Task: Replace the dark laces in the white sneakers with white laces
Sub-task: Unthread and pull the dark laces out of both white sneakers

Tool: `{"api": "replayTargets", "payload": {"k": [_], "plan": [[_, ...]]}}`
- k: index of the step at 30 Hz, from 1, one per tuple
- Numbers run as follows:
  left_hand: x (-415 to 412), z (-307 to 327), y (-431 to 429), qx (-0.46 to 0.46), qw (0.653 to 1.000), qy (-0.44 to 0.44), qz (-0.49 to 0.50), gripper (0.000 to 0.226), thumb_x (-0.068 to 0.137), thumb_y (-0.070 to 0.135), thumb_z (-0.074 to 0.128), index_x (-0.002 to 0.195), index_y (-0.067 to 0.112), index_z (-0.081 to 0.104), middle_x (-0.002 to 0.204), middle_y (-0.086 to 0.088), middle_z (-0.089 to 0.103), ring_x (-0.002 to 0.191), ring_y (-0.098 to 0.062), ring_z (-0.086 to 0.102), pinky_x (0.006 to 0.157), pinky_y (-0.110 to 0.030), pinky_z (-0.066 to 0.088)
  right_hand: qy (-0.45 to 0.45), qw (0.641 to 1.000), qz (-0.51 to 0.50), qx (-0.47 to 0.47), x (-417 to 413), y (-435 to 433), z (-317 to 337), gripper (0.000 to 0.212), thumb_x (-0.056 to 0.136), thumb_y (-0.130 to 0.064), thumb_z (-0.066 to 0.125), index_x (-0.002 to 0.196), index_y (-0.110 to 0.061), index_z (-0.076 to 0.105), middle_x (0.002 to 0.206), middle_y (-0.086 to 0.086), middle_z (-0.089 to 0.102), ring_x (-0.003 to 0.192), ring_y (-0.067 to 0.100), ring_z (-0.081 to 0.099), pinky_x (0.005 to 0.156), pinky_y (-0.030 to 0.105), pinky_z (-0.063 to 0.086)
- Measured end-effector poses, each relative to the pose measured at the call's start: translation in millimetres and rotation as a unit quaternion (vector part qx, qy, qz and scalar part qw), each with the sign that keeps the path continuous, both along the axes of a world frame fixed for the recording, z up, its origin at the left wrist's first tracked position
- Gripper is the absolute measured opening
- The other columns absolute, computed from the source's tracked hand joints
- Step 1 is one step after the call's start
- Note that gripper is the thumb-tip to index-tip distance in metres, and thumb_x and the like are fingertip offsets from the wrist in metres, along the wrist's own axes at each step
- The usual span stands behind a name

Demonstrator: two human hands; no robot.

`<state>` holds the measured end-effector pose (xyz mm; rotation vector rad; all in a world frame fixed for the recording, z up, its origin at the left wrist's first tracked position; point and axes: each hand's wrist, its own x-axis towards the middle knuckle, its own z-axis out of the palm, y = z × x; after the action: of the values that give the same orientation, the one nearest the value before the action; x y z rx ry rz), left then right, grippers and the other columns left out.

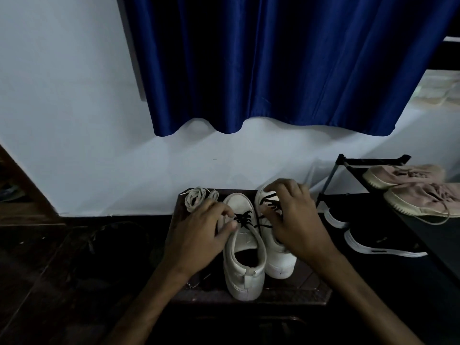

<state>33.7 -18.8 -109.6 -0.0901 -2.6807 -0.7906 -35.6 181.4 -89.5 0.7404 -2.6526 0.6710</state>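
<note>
Lower centre of the frame: white sneakers [258,267] side by side on a dark low table [311,292], heels toward the bottom edge. Dark laces [242,217] threaded and knotted in both. White laces [199,197] coiled just beyond the toes, at the table's upper left corner.

Left hand [199,235] against the left-side sneaker [245,272], thumb and forefinger pinched at the bow. Right hand [298,220] draped over the right-side sneaker [280,262], fingers bent down among its lacing; gripping or only touching, cannot tell.

Probably light, stiff in the sole, soft in the upper; laces limp, thin, apt to catch in the eyelets. Best taken at the bow ends, then drawn out crossing by crossing, other hand bracing the shoe.

Wall close behind, shoe rack [348,161] tight on the right, table edge near the heels; freer room toward the left and bottom of the frame.
</note>
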Motion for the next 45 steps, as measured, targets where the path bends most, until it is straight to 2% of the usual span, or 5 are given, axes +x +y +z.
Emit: {"api": "replayTargets", "payload": {"k": [21,25,29,39,45], "plan": [[-13,-12,45,-0.181,0.977,0.099,0.051,0.02,0.071,0.029,0.08,0.081,0.025,0.063,0.101,0.006,0.06,0.087,-0.019,0.059,0.065,-0.038,0.049,-0.006,1.0,0.002,0.026,18,-2,-42,0.035,0.074,-0.047,0.05,0.102,-0.027,0.057,0.106,-0.01,0.051,0.1,0.013,0.042,0.086,0.031,0.03],[-8,-14,32,0.144,0.98,0.088,0.105,0.011,0.086,0.018,0.069,0.085,0.022,0.059,0.093,0.011,0.062,0.081,-0.006,0.058,0.069,-0.026,0.045,-0.017,0.999,-0.024,0.029,18,-1,-43,0.036,0.073,-0.048,0.048,0.104,-0.032,0.057,0.115,-0.012,0.05,0.105,0.012,0.041,0.084,0.032,0.029],[-7,-13,25,0.532,0.84,-0.007,0.109,0.015,0.095,-0.002,0.05,0.095,0.012,0.053,0.079,-0.004,0.067,0.064,-0.013,0.053,0.058,-0.024,0.041,-0.015,0.999,-0.033,0.017,20,-5,-43,0.037,0.07,-0.05,0.046,0.102,-0.036,0.058,0.121,-0.013,0.047,0.108,0.009,0.036,0.084,0.034,0.027],[-9,15,22,-0.036,0.996,-0.077,-0.013,0.021,0.086,0.054,0.06,0.093,0.035,0.064,0.075,0.017,0.052,0.07,0.001,0.052,0.058,-0.021,0.036,0.004,0.999,-0.045,0.026,21,-9,-45,0.037,0.076,-0.049,0.063,0.108,-0.032,0.055,0.132,-0.008,0.042,0.118,0.015,0.034,0.093,0.043,0.033],[-13,0,20,-0.002,1.0,-0.028,0.005,0.016,0.092,0.041,0.058,0.086,0.027,0.061,0.087,0.014,0.048,0.084,-0.004,0.053,0.068,-0.03,0.045,0.012,0.997,-0.063,0.034,22,-9,-45,0.033,0.071,-0.049,0.065,0.1,-0.035,0.059,0.128,-0.011,0.044,0.118,0.013,0.034,0.097,0.049,0.033]]}}
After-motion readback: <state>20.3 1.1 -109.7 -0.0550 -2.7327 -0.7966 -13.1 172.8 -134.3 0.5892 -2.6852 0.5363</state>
